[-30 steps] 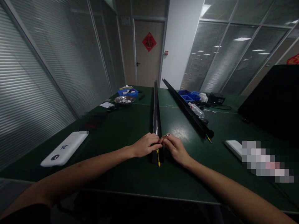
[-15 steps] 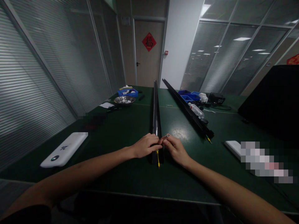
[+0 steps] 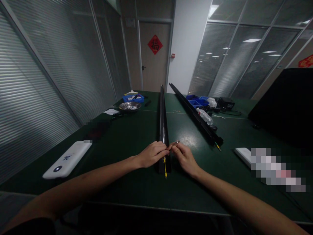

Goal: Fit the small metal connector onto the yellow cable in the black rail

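A long black channel-shaped rail (image 3: 163,125) runs away from me along the table. Across its near part lies my left hand (image 3: 153,154), fingers closed and bent toward the rail's right edge; what they pinch is hidden. My right hand (image 3: 185,158) is just right of the rail, thumb and fingers pressed together, their tips meeting the left hand's. A small silvery part (image 3: 176,142) shows at the right fingers, too small to name. Below the left fingers, a short yellow wire (image 3: 165,168) with a metal end hangs along the rail's near end.
A second black rail (image 3: 195,112) lies slanted at the right, with a green-yellow wire (image 3: 217,147) at its end. Beside it are a plastic bottle (image 3: 204,116) and blue bins (image 3: 195,103). A metal bowl (image 3: 129,106) stands far left, a white device (image 3: 68,160) nearer.
Both hands stay at the same place on the rail with only slight finger movement. The view has shifted a little.
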Demonstrator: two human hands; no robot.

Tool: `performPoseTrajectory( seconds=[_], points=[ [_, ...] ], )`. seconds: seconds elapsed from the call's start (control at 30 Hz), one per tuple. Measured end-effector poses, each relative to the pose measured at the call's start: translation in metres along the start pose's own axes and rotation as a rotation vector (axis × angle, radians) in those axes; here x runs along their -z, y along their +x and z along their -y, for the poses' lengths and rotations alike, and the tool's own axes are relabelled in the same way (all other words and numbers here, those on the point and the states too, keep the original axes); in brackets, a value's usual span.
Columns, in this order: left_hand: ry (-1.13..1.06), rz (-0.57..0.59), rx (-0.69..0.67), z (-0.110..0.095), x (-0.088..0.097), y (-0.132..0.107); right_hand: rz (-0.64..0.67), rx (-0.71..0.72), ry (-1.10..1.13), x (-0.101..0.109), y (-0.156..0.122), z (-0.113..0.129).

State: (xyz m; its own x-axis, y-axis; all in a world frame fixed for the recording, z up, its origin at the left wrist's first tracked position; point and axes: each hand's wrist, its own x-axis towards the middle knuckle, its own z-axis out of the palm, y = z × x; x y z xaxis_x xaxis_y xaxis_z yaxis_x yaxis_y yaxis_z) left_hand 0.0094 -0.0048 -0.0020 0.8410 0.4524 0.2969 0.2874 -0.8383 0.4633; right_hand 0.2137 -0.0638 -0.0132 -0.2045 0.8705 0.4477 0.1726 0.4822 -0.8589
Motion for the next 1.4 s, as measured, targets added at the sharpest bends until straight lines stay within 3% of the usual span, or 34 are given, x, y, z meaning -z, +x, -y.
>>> performPoseTrajectory(
  seconds=[0.23,0.6,1.1,1.4],
  points=[
    [-0.027,-0.082,0.015,-0.001,-0.001,0.0,-0.036,-0.064,0.04,0.001,-0.002,0.0],
    [-0.051,-0.098,0.028,-0.004,-0.001,-0.001,-0.02,-0.091,-0.012,0.0,-0.002,0.005],
    [-0.184,0.012,0.048,-0.008,0.006,-0.006,0.045,-0.189,0.045,0.0,-0.006,0.011],
    [-0.175,0.05,0.067,-0.008,0.005,-0.007,0.09,-0.173,0.057,-0.001,-0.004,0.013]
  ],
)
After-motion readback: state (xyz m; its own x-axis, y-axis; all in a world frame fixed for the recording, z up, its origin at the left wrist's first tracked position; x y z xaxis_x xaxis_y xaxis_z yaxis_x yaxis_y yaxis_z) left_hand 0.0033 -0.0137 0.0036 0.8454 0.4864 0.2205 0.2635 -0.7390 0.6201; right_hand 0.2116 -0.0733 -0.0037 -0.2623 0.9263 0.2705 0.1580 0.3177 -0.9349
